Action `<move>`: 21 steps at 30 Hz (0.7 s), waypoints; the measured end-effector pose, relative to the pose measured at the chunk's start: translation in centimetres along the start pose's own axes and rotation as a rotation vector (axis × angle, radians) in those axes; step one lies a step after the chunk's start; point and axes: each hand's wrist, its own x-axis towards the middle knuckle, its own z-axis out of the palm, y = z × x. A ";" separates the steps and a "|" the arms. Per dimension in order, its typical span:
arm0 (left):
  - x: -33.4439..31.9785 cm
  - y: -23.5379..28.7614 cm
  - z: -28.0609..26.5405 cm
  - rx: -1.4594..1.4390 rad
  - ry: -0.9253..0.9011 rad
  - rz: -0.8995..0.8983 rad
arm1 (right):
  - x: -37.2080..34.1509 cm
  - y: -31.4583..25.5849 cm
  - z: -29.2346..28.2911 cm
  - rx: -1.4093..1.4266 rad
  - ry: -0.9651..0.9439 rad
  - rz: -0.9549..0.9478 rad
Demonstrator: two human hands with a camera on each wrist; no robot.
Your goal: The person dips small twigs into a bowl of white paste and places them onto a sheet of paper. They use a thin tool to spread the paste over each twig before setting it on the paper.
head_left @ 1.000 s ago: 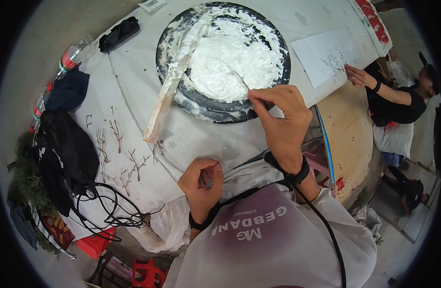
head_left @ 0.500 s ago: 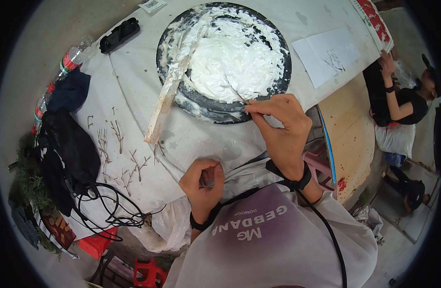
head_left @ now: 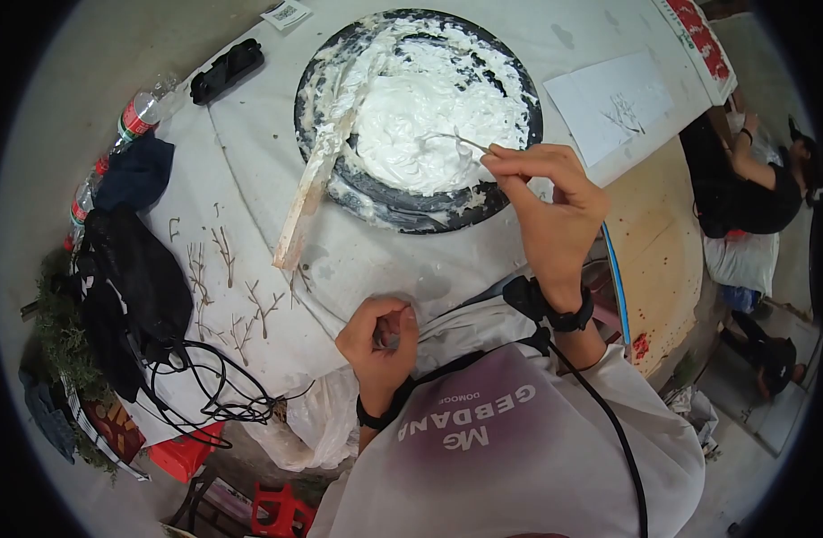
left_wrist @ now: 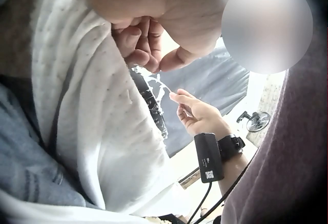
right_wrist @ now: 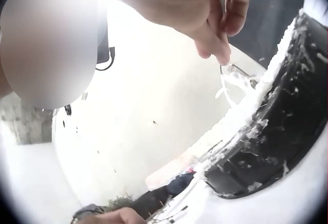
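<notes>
One pale worktop (head_left: 259, 143) carries a black basin (head_left: 411, 220) spread with thick white paste (head_left: 411, 130); a smeared wooden stick (head_left: 295, 220) lies across its rim. Near the worktop's edge, the left hand (head_left: 380, 345) is loosely curled, with nothing visible in it. The right hand (head_left: 555, 202) pinches a thin twig (head_left: 470, 142) over the basin. White coats its forks; whether they touch the paste, I cannot tell. Clinging paste could drip or snap a fork, and so slight a pinch might let the twig twist.
</notes>
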 end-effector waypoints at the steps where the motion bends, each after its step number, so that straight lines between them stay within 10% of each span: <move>1: 0.0 0.0 0.0 0.006 -0.002 -0.003 | 0.1 0.1 0.0 0.083 0.004 0.072; 6: 0.0 -0.2 0.0 0.014 0.020 0.001 | -0.3 1.3 -0.3 0.202 0.019 0.283; 21: 0.0 0.0 0.3 0.075 0.018 0.017 | -0.2 4.7 -4.9 -0.112 -0.121 0.041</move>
